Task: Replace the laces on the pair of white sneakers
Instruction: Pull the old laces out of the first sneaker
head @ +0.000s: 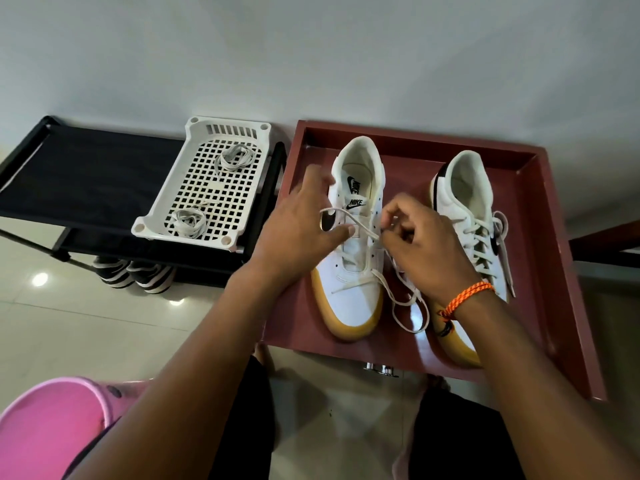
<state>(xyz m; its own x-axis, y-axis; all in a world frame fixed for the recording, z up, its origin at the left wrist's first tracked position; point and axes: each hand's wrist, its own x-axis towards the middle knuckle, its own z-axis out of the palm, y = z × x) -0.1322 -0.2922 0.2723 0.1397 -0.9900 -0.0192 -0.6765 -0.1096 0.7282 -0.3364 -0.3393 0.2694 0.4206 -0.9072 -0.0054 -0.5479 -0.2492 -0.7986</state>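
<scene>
A plain pale wall (311,57) fills the upper half. Below it lies a glossy cream tiled floor (69,327) (two bright spots of reflected light show on it). A low black rack (79,178) stands against the wall at left, with a pair of striped shoes (133,273) under it. A pink tub (48,427) sits bottom left.

White sneakers (356,271), gum-yellow soles, black logos; red-brown tray (540,271); white grid basket (194,216); orange bracelet (467,297); pink tub (48,427).
</scene>
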